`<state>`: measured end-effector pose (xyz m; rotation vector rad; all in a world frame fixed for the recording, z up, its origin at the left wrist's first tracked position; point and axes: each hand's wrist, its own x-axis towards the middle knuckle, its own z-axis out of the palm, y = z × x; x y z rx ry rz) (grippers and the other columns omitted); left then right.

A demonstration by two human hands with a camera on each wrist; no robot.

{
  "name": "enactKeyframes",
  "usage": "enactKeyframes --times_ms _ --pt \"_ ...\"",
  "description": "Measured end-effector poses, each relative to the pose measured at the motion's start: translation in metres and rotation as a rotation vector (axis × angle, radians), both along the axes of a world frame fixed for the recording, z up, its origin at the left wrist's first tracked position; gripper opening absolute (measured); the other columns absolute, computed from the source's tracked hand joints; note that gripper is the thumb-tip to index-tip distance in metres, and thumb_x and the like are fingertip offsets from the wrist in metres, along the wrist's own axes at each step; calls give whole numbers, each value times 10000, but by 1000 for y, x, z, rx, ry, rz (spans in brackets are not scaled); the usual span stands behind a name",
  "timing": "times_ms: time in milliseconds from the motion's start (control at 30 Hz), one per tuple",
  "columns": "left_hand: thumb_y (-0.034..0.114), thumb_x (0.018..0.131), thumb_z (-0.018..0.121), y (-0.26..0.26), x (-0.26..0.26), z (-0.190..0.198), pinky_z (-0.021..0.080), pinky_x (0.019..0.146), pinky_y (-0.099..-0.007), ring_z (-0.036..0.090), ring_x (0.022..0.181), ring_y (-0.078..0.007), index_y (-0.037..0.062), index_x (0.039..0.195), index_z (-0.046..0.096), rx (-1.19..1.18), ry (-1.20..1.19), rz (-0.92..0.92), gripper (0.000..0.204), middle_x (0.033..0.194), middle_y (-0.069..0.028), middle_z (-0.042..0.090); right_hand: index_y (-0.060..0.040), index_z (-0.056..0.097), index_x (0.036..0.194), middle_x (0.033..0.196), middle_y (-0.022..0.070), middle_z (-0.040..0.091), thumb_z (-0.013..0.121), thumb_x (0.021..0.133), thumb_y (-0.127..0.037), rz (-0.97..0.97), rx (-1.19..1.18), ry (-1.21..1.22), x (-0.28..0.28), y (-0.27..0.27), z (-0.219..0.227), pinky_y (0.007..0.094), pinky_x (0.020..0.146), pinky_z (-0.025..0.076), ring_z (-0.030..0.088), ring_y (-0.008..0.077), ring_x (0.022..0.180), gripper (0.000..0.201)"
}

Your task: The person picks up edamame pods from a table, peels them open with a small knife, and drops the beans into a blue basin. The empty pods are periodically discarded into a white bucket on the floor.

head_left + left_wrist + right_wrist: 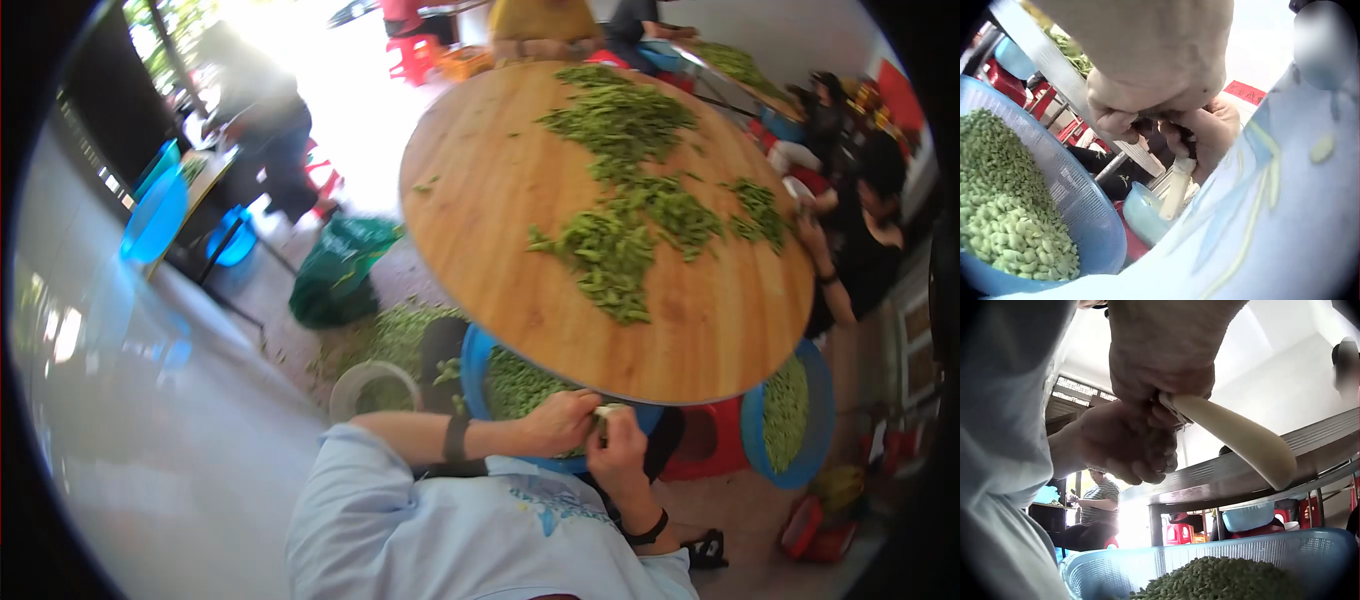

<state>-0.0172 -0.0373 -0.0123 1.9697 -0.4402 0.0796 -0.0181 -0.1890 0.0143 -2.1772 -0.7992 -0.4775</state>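
Both hands meet just in front of the round table's near edge, over a blue basket (477, 375) of shelled green beans. My right hand (618, 448) grips a tool by its smooth cream handle (1241, 437); the handle's rounded end sticks out of the fist, and the tool's other end is hidden. My left hand (560, 422) has its fingers curled in right against the right hand's fingertips. I cannot tell what the left fingers hold. Green bean pods (620, 250) lie heaped on the wooden tabletop (480, 190).
A second blue basket of beans (785, 415) stands at right beside a red stool (705, 440). Left on the floor are a green bag (340, 270), a pale round tub (375, 390) and scattered pods. A person in black (865, 240) sits at the table's right.
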Motion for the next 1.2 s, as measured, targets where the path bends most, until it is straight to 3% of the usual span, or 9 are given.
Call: enactKeyframes --times_ms 167,367,433,567,700,767,833,967,1200 --pt "31 727 530 0 2 -12 458 666 -476 565 764 -442 6 909 538 96 52 -111 184 777 -226 583 15 520 915 851 186 548 596 671 20 97 -10 48 1 -10 -13 402 605 513 590 370 718 255" --pt "21 720 569 12 4 -4 485 693 -425 597 790 -421 18 1063 558 99 122 -145 343 809 -207 613 27 514 933 837 209 540 571 704 31 -43 18 256 8 -27 -21 429 612 490 574 393 713 236" --pt "11 740 600 13 3 13 486 693 -411 597 813 -373 -8 1066 532 129 -289 -42 334 874 -203 603 22 517 940 812 203 537 575 713 34 -57 63 211 7 -23 -23 425 605 474 570 395 707 235" --pt "1 748 617 28 -4 19 490 674 -365 594 814 -339 0 1008 558 -81 302 -73 267 912 -162 593 4 539 955 783 179 544 591 732 29 -43 177 314 6 -7 -17 408 594 459 574 371 693 230" --pt "-14 736 640 85 0 61 484 697 -380 591 808 -315 8 917 595 365 -294 115 187 893 -120 602 8 552 965 790 167 570 623 739 34 86 171 330 14 -7 -15 366 587 472 593 305 684 238" --pt "45 740 625 125 14 73 468 765 -402 564 828 -316 46 913 619 908 -390 265 172 866 -132 567 13 556 956 789 156 582 661 733 17 254 163 211 21 -6 -14 352 568 472 587 296 649 247" --pt "83 776 609 138 39 84 446 803 -428 552 860 -339 39 913 634 1042 -468 518 146 852 -144 570 17 558 960 788 157 586 670 741 5 252 185 213 22 -3 -17 350 566 471 586 290 641 246" --pt "100 813 591 153 119 49 458 783 -439 559 888 -365 30 927 636 681 -361 364 141 871 -174 581 33 560 975 780 165 583 669 777 -11 187 192 320 21 -2 -17 337 584 471 590 259 652 231" --pt "250 783 647 104 192 36 461 857 -418 535 1016 -346 37 952 649 811 -185 511 272 989 -181 579 48 545 1077 798 163 585 642 816 -49 209 254 358 19 -9 -18 319 594 467 583 249 646 295"
